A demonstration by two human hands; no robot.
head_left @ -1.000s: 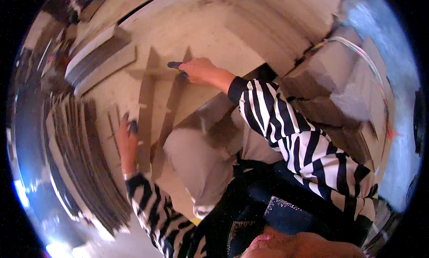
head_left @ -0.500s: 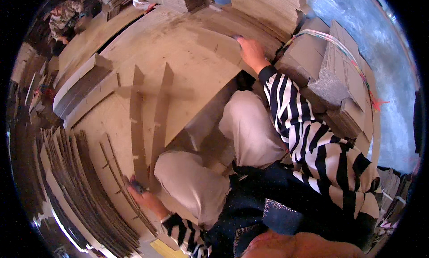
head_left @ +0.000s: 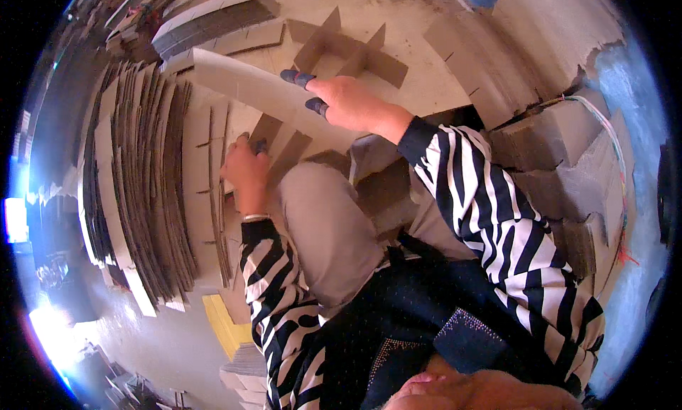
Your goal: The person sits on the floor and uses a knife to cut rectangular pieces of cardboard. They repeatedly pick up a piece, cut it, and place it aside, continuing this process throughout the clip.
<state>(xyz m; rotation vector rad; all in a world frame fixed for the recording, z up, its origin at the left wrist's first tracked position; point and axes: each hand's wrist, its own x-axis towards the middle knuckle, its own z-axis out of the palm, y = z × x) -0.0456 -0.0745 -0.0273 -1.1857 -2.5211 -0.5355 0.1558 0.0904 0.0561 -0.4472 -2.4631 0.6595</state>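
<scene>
Thin cardboard strips stand on edge on the work surface. Two run away from me, and a far strip point(head_left: 387, 63) crosses them, forming a partial grid. My left hand point(head_left: 246, 170) is closed at the near end of the left one point(head_left: 264, 130), a dark cap on its thumb. The other near end point(head_left: 290, 153) stands beside it. My right hand point(head_left: 355, 106), with dark caps on thumb and forefinger, pinches a long pale cardboard strip point(head_left: 241, 80). This strip lies across the middle of the two, hiding part of them; whether it is slotted in cannot be told.
Slotted strips point(head_left: 213, 151) lie left of my left hand, beside a dense row of cardboard sheets point(head_left: 153, 168). More strips are stacked point(head_left: 217, 19) at the far left. Cardboard bundles point(head_left: 540, 140) and a cord point(head_left: 609, 133) are at the right. A yellow piece point(head_left: 226, 325) lies near my left sleeve.
My right hand has come from the cardboard at the right to above the standing strips, now holding a long strip. The view has swung left. My left hand stays by the near ends.
</scene>
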